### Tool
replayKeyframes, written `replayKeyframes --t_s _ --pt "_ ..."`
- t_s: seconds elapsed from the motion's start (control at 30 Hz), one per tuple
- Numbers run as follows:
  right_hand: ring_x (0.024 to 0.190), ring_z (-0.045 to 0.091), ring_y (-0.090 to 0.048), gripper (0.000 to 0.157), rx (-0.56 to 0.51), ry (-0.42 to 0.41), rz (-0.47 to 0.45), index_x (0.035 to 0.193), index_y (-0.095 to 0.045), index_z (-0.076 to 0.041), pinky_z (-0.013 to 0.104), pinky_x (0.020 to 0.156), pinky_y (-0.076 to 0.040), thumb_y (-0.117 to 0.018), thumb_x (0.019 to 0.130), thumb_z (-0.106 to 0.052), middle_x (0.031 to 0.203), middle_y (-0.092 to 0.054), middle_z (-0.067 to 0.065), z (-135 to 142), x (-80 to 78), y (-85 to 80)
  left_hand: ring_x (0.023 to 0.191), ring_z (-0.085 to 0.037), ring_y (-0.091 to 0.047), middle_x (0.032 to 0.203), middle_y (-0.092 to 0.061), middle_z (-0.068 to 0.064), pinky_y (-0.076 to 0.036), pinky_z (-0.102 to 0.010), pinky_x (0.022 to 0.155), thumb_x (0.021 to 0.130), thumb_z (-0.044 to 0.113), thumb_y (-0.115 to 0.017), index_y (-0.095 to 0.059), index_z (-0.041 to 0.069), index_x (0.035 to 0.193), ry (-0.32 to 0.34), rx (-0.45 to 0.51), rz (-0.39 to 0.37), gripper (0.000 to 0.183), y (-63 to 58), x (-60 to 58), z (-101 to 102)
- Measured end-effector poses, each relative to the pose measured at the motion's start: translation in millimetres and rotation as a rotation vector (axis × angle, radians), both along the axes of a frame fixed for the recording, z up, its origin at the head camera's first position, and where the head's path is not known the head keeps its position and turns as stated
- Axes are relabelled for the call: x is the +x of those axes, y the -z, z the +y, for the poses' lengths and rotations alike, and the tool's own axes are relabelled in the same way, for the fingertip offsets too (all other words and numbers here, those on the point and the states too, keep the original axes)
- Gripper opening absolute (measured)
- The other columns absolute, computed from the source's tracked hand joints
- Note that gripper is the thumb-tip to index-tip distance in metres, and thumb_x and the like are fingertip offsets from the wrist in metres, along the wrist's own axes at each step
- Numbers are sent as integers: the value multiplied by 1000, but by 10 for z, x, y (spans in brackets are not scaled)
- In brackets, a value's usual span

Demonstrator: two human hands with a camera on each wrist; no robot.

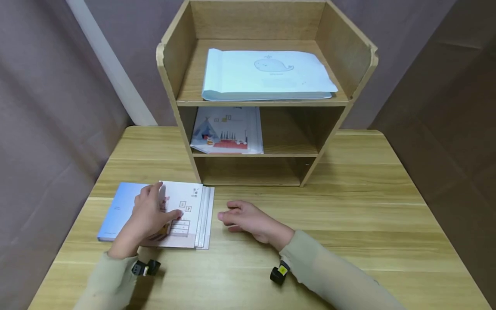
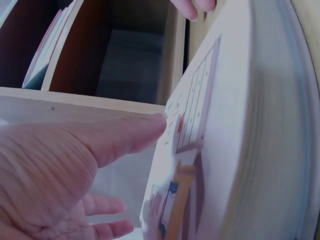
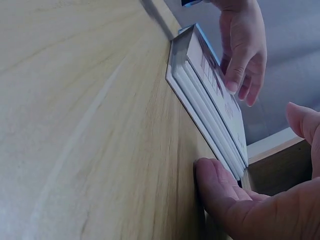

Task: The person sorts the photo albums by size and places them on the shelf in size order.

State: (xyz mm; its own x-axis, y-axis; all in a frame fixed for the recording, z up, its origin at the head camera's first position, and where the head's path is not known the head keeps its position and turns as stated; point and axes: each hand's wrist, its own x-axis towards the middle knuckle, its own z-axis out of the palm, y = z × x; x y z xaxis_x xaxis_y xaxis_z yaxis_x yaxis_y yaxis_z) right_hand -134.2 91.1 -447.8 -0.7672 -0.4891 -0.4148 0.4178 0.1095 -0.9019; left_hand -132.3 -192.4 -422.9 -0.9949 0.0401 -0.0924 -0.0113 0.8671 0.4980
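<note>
A stack of white picture books (image 1: 193, 198) lies on the table at left, the top cover printed with a chest of drawers and small frames. Beside it on the left, partly hidden behind the hand, is a blue book (image 1: 118, 213). My left hand (image 1: 149, 215) is over the white cover with fingers spread; in the left wrist view its thumb (image 2: 132, 132) reaches to the cover, and touching is hard to tell. My right hand (image 1: 249, 221) stays just right of the stack, fingers loosely bent around nothing. In the right wrist view its fingertips (image 3: 212, 175) are near the page edges.
A wooden shelf unit (image 1: 263, 103) stands at the back of the table (image 1: 348, 224). On its top level lies a thick pale-blue book with a whale (image 1: 271, 73). A book with a tent picture (image 1: 228, 131) lies at the left of the middle level. Curtains (image 1: 46, 107) hang behind.
</note>
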Motion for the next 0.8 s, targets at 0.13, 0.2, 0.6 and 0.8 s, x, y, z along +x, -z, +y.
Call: replayKeyframes --t_s 0.13,0.2,0.6,0.8 --pt "114 32 -57 81 -5 4 -13 145 -29 7 43 93 -50 -73 88 -28 124 -55 18 -31 6 2 129 -57 -20 144 -18 -39 -28 -68 100 77 35 -81 -18 -7 149 -3 29 -35 105 0 -15 -38" --pt "114 32 -58 81 -7 5 -20 145 -29 7 43 93 -50 -74 88 -28 124 -56 18 -48 11 -2 129 -57 -20 145 -17 -39 -27 -69 100 76 37 -81 -17 -6 149 -14 21 -52 107 10 -27 -56" --pt "112 31 -58 79 5 30 -31 144 -30 7 41 93 -50 -74 87 -25 119 -59 17 -93 -11 10 122 -53 -27 137 -26 -41 -31 -64 98 73 43 -83 -19 -12 146 -68 24 -67 112 107 -130 -107" --pt "115 32 -57 74 -21 55 -63 141 -34 11 39 96 -47 -72 89 -26 126 -55 20 -103 -42 -2 111 -46 -40 128 -35 -38 -39 -59 93 74 47 -81 -18 -15 145 -44 47 -73 113 139 -129 -85"
